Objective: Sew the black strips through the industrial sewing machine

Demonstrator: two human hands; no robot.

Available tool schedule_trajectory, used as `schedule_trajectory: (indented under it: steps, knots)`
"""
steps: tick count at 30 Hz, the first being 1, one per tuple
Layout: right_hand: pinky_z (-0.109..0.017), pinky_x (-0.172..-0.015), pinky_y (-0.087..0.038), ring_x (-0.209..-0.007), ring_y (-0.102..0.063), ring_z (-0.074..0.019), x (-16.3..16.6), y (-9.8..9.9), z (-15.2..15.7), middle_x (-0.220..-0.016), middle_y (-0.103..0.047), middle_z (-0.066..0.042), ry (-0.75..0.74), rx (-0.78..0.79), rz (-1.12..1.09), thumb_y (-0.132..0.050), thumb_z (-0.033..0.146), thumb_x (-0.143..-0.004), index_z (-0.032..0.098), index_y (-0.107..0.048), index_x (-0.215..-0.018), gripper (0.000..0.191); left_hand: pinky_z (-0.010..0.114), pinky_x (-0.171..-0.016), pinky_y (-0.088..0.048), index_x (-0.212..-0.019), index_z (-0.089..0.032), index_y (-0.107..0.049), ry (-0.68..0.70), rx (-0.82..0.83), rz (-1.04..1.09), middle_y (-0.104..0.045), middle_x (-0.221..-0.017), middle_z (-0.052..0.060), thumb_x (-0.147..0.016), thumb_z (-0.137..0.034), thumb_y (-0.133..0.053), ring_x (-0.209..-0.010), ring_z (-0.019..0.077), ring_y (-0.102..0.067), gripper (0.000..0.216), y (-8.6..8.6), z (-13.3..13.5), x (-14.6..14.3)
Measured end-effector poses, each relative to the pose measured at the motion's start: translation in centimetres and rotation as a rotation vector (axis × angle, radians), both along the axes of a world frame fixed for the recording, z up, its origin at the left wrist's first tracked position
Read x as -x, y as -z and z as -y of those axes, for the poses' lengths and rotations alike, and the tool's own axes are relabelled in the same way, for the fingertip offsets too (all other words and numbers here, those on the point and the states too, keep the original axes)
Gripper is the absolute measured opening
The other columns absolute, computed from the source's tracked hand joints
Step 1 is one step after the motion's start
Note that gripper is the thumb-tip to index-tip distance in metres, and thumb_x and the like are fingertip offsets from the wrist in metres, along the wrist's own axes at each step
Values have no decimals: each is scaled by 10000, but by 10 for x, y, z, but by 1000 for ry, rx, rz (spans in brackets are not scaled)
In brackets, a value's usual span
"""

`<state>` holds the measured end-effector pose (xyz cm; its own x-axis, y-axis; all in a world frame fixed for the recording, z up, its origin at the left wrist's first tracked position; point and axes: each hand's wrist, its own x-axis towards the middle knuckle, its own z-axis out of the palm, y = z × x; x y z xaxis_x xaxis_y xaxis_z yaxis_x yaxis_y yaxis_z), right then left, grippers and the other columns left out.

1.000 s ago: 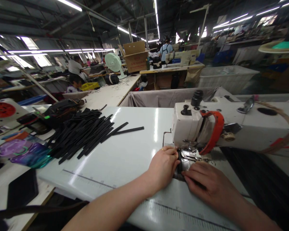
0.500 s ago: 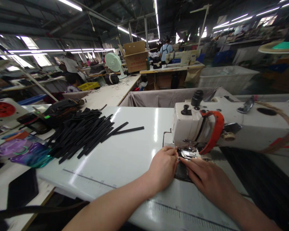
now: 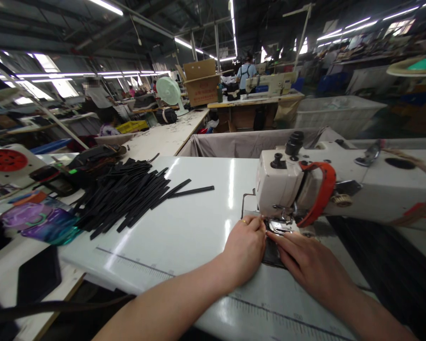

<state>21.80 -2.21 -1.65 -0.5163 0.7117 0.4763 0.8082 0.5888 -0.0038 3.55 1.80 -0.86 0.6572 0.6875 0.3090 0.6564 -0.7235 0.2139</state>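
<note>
A white sewing machine (image 3: 279,182) stands in front of me with its metal presser foot (image 3: 280,227) low over the bed. My left hand (image 3: 246,246), with a ring on one finger, is closed at the left side of the foot. From the right, my right hand (image 3: 307,255) reaches in, its fingers together and the fingertips close to those of the left. Between them lies a small flat black fabric piece (image 3: 274,255), gripped and pressed at its edges by both hands. Fingers and machine hide its far end.
Black strips (image 3: 128,194) lie heaped on the white tabletop (image 3: 199,227) at the left, beside a purple and teal pouch (image 3: 46,222). Dark fabric (image 3: 386,265) lies right of my right arm. A cloth-lined trough (image 3: 230,144) borders the table's far edge. People work farther back.
The whole scene has shifted slightly rightward in the picture. Both hands keep almost the same place beside the presser foot, and the black piece shows no clear movement.
</note>
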Motion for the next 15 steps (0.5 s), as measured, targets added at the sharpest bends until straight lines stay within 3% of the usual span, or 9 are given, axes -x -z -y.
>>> schedule_trajectory:
  steps: [9,15]
  knots:
    - [-355,-655,-561,-788,-680,-220,0,0,1,-966,-712,-104,0,14,-28,-373,180,-952,148,-635,-1136,322,416,-973,-487,-949,-96,-643,15,29,-15,-636,-1032,142,-962,-145,-425,-1098,266,-531,223,0,-2,-3]
    - [-353,-616,-554,-777,-680,-226,0,0,0,-960,-711,-103,-5,-23,6,-351,174,-960,146,-614,-1129,315,392,-939,-488,-1104,-42,-604,-38,9,-65,-624,-1082,153,-964,-164,-441,-1097,264,-529,247,3,-1,-4]
